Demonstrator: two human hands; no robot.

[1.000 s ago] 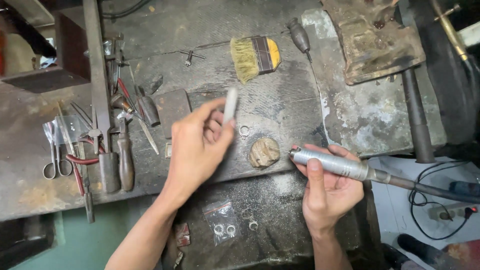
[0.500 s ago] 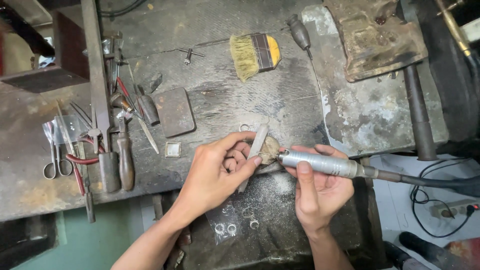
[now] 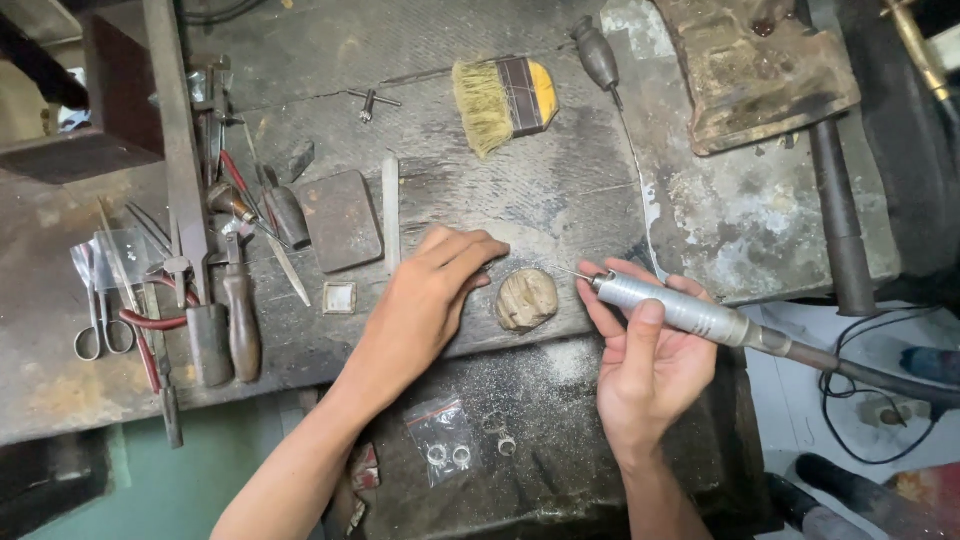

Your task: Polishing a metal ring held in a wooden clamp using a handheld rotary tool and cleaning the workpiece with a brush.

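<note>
Since half a second ago, the left hand has left the wooden peg and now lies palm down on the bench, fingers together and empty, and the flat grey file that it was holding lies on the bench just above the fingertips, parallel to the dark square plate. The right hand has drawn slightly to the right and is closed around the silver rotary handpiece, thumb on top, with the thin bit pointing left towards the peg but apart from it. The worn workbench carries everything; a corroded metal block sits at its upper right, with a dark rod running down below it. The rounded wooden bench peg stands at the bench edge between the two hands, just beside the left fingers, touching neither hand. Below the bench, a dark catch tray holds pale metal dust, a loose ring and a small clear bag with red markings containing two rings. A yellow-handled bristle brush lies near the top, a pointed hand tool to its right. At left, pliers with red grips, scissors and a wooden-handled tool lie together. A small square tile rests below the plate.
</note>
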